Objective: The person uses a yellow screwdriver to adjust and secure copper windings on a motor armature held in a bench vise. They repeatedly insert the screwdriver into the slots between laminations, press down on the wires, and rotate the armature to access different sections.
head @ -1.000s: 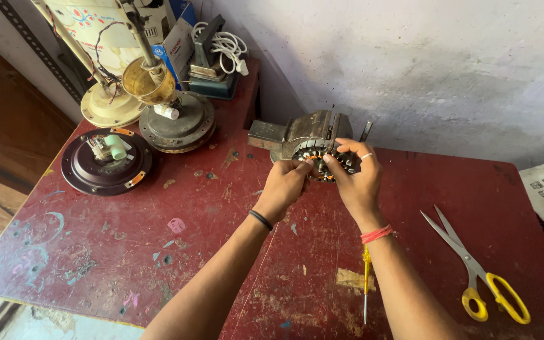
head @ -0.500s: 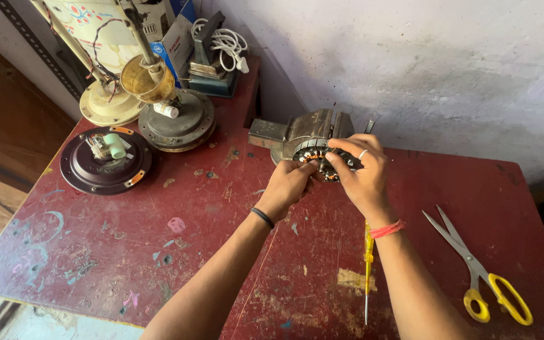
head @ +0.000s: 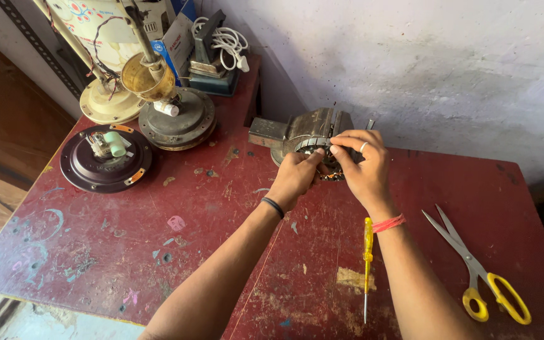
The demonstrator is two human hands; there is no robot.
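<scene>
Both hands at small motor stator, far edge of red table, against wall.

Left hand (head: 296, 177) pinched narrow at front face of motor stator (head: 313, 135), fingertips on copper winding; whether a fine wire strand sits in that pinch cannot be told. Right hand (head: 361, 169) curled over right side of stator, fingers closed on winding ends. Stator resting on red table (head: 127, 252), touching wall side. Yellow-handled screwdriver (head: 367, 264) lying just beside right forearm; yellow-handled scissors (head: 476, 274) well apart to right. Dark round motor cover (head: 106, 158) and grey motor housing (head: 176, 119) at far left. Probable risks: thin winding wire snapped or enamel scraped by excess pull; stator unclamped, liable to shift under sideways force; screwdriver liable to roll if nudged by forearm.
</scene>
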